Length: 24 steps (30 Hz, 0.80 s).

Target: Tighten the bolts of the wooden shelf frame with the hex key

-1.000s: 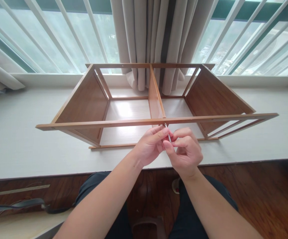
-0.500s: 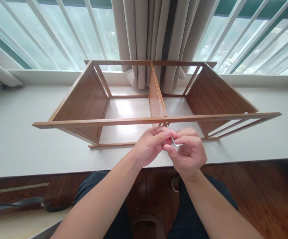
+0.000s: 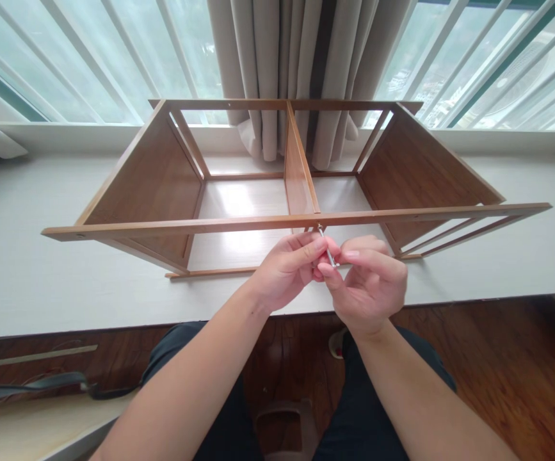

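Key [image 3: 330, 256], slim and metal, slants from the rail [image 3: 185, 226] at 11 o'clock to 5 o'clock; presumably light, stiff, slippery, best pinched mid-length. Left hand [image 3: 289, 269] (8 o'clock): fingers pinch the key. Right hand [image 3: 373, 278] (4 o'clock): fingers about its outer end, grip unclear. Frame [image 3: 145, 182], on the bench [image 3: 41, 282]: divider [image 3: 299, 169] splits its open interior.

Smooth wooden frame [image 3: 258, 222], shiny metal tool [image 3: 331, 257], matt cloth curtain [image 3: 270, 77].
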Each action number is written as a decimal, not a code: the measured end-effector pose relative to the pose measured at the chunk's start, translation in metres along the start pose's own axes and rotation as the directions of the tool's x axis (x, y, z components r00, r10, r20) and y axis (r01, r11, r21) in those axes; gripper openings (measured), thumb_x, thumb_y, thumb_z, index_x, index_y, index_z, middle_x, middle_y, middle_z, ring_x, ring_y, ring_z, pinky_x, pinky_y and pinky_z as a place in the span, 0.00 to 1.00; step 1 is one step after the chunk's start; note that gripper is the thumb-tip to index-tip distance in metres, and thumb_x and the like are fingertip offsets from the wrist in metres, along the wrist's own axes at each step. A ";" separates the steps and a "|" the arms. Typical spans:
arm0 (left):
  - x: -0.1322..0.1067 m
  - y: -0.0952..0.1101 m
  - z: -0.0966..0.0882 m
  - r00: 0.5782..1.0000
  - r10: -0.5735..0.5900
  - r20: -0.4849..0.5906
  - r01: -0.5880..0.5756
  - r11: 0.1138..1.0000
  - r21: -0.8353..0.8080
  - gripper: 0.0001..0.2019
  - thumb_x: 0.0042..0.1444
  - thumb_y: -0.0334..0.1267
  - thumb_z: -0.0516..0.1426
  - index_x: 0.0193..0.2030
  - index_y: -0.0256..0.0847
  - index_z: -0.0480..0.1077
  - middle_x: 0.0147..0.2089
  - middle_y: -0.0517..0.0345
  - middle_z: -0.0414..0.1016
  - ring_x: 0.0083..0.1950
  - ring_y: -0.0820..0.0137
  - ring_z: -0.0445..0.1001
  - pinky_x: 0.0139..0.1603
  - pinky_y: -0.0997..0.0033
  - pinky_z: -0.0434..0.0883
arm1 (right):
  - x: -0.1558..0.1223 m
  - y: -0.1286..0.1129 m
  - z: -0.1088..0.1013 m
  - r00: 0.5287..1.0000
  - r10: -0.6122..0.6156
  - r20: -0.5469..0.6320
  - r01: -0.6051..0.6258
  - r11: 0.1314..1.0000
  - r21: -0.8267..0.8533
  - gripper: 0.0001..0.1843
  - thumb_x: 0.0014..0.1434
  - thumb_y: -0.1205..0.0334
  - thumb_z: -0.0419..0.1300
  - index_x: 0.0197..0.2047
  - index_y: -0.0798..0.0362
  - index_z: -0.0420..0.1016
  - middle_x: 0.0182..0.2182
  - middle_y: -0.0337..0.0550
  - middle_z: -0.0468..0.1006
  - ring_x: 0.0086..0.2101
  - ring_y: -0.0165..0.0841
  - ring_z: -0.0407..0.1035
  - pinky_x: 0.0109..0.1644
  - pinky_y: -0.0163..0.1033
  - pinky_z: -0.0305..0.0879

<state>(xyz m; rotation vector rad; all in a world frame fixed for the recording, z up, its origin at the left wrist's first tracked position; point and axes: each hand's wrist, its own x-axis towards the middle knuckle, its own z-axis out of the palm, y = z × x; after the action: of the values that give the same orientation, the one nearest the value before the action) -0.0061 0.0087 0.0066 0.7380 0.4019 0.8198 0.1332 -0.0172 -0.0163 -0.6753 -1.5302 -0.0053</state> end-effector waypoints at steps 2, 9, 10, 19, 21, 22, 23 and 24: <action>0.000 0.001 0.001 1.000 -0.002 0.004 0.002 1.000 -0.011 0.14 0.57 0.48 0.69 0.34 0.37 0.81 0.27 0.60 0.71 0.28 0.78 0.69 0.33 0.77 0.65 | 0.000 -0.001 0.000 1.000 0.001 0.010 -0.001 1.000 0.009 0.21 0.60 0.69 0.69 0.54 0.47 0.69 0.37 0.39 0.74 0.35 0.30 0.73 0.39 0.41 0.75; 0.000 0.003 0.002 0.999 -0.002 -0.033 0.001 1.000 -0.027 0.15 0.54 0.47 0.70 0.32 0.36 0.79 0.28 0.60 0.70 0.31 0.76 0.70 0.34 0.76 0.67 | -0.001 -0.001 0.000 0.998 0.035 0.049 -0.037 0.998 0.041 0.22 0.61 0.66 0.69 0.55 0.44 0.69 0.39 0.40 0.74 0.36 0.32 0.74 0.38 0.43 0.76; 0.000 0.003 0.002 0.999 -0.003 -0.036 0.002 1.000 -0.029 0.15 0.54 0.47 0.70 0.32 0.36 0.78 0.28 0.61 0.69 0.30 0.76 0.70 0.34 0.76 0.67 | -0.001 -0.001 0.000 0.998 0.036 0.055 -0.039 0.998 0.047 0.22 0.61 0.66 0.69 0.56 0.44 0.69 0.39 0.40 0.74 0.36 0.33 0.74 0.39 0.43 0.76; 0.000 0.002 0.000 0.999 -0.021 -0.031 0.020 0.998 -0.052 0.16 0.53 0.48 0.70 0.34 0.36 0.79 0.27 0.61 0.70 0.28 0.78 0.69 0.33 0.76 0.67 | 0.003 -0.001 -0.003 0.994 -0.054 0.100 0.050 0.998 0.040 0.23 0.61 0.73 0.66 0.57 0.46 0.71 0.41 0.42 0.76 0.39 0.32 0.74 0.41 0.43 0.75; 0.001 0.001 -0.001 0.999 -0.020 -0.038 0.019 0.999 -0.045 0.16 0.53 0.49 0.71 0.34 0.37 0.79 0.27 0.61 0.70 0.28 0.77 0.69 0.33 0.76 0.67 | 0.004 0.000 -0.003 0.993 -0.054 0.103 0.051 0.998 0.033 0.22 0.62 0.73 0.66 0.56 0.45 0.72 0.40 0.41 0.76 0.39 0.32 0.74 0.39 0.41 0.75; 0.001 0.001 -0.001 0.999 -0.021 -0.040 0.020 0.999 -0.040 0.16 0.53 0.49 0.71 0.34 0.37 0.79 0.27 0.61 0.70 0.28 0.77 0.69 0.33 0.75 0.67 | 0.004 0.000 -0.003 0.994 -0.048 0.101 0.046 0.999 0.024 0.21 0.63 0.72 0.66 0.56 0.44 0.72 0.40 0.41 0.76 0.38 0.32 0.74 0.39 0.41 0.74; 0.001 0.000 -0.001 0.999 -0.022 -0.040 0.021 0.999 -0.037 0.16 0.53 0.49 0.71 0.34 0.37 0.79 0.27 0.61 0.70 0.28 0.76 0.69 0.33 0.75 0.67 | 0.003 0.001 -0.004 0.994 -0.043 0.099 0.041 0.999 0.017 0.20 0.63 0.71 0.66 0.56 0.43 0.72 0.40 0.40 0.76 0.37 0.31 0.74 0.38 0.40 0.74; 0.001 0.000 -0.001 0.999 -0.022 -0.039 0.021 0.999 -0.035 0.16 0.52 0.49 0.71 0.33 0.37 0.79 0.27 0.61 0.70 0.28 0.76 0.70 0.34 0.74 0.68 | 0.003 0.001 -0.004 0.994 -0.038 0.098 0.037 0.999 0.014 0.20 0.63 0.70 0.66 0.56 0.43 0.72 0.39 0.40 0.76 0.37 0.31 0.74 0.38 0.40 0.74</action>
<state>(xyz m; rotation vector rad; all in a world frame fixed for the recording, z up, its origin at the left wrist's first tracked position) -0.0058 0.0096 0.0057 0.6852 0.4294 0.8201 0.1371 -0.0168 -0.0136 -0.6445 -1.6360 0.0092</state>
